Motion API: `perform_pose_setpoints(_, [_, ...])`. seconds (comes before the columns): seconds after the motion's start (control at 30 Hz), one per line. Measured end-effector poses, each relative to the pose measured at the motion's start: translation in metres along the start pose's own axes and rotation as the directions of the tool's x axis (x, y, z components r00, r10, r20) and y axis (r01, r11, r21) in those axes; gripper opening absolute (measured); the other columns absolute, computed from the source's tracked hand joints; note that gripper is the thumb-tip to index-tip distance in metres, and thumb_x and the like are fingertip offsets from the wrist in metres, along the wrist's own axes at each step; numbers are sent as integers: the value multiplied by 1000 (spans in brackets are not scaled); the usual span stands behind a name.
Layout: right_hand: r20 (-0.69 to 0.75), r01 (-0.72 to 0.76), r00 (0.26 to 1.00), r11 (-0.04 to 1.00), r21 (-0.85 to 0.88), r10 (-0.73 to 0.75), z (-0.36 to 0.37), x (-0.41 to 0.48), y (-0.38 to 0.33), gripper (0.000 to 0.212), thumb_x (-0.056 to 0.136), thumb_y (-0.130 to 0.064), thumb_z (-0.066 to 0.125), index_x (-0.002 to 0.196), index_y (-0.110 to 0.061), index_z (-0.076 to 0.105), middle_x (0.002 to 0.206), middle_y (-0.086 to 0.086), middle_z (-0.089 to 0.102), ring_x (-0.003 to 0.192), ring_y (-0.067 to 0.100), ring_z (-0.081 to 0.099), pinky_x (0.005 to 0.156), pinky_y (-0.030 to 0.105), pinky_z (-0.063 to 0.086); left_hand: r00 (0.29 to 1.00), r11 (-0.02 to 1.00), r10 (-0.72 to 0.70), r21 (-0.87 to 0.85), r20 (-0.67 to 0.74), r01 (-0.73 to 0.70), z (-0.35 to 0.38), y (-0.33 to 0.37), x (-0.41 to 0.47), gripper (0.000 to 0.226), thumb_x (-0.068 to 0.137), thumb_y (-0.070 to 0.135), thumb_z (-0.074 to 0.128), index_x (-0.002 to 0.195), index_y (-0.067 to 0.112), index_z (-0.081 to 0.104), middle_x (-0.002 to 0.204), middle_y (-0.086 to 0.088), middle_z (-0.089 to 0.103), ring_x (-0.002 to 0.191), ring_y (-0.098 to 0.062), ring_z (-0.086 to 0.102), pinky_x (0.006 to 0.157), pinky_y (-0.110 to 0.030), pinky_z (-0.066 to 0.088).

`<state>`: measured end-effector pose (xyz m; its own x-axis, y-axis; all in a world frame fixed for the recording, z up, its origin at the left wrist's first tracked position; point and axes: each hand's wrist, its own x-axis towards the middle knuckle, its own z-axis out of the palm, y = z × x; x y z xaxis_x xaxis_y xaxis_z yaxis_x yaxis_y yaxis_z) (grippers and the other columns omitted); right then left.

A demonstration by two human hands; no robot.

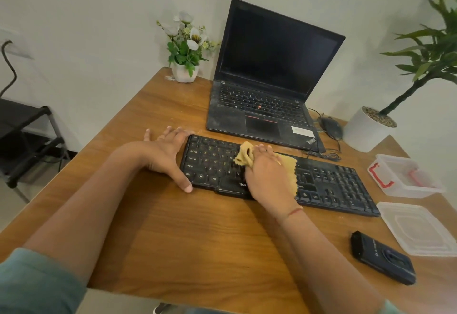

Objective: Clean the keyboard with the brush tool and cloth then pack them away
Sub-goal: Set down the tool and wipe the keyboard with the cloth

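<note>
A black keyboard (329, 185) lies across the middle of the wooden desk (188, 234). My right hand (268, 172) presses a yellow cloth (289, 169) onto the keys left of the keyboard's middle, with a bunched corner of the cloth sticking up by my fingers. My left hand (165, 155) rests flat at the keyboard's left end, fingers spread on the desk and thumb against the front left corner. The black brush tool (382, 256) lies on the desk at the front right, apart from both hands.
A dusty open laptop (267, 86) stands behind the keyboard, with a black mouse (331, 126) and its cable to the right. A clear plastic box (405, 177) and its lid (420, 229) lie at the right edge. A flower pot (185, 71) and a white planter (368, 130) stand at the back.
</note>
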<state>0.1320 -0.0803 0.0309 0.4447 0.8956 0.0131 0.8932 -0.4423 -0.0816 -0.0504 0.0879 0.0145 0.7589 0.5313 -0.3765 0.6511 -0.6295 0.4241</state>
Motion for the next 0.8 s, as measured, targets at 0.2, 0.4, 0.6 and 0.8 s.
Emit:
perform_pose_setpoints(0.2, [23,112,993,992,54,-113,12,44,-60,57,101,-33,34,150,-5,23,158,11,21,148,24,14,121,42,7,1000,999,-29,33,2,29,0,3,0,165,10,92,58,146,35,-17,157,6,-18,142,-17,-21,109,-57,-20])
perform_pose_setpoints(0.4, [143,552,809,820,149,-570,2,1,-32,60,100,-22,41,153,-23,13,160,-8,2,147,6,-4,120,30,-8,999,999,-31,43,-16,32,2,3,0,159,17,86,63,146,37,-16,157,7,-18,142,-17,-22,108,-56,-20])
perform_pose_setpoints(0.6, [52,250,968,963,-105,-246,-11,-5,31,54,99,-20,40,151,-15,24,159,2,20,148,16,9,122,38,10,1000,1000,-6,8,-7,6,1,1,0,162,10,92,58,145,40,-14,158,6,-17,142,-17,-22,107,-55,-22])
perform_pose_setpoints(0.8, [23,74,997,997,39,-75,3,33,-27,50,101,-28,38,145,-5,33,154,13,30,145,26,22,120,43,15,1000,1000,-6,4,-17,6,2,2,-1,162,11,91,59,146,39,-14,158,6,-16,142,-17,-21,107,-54,-22])
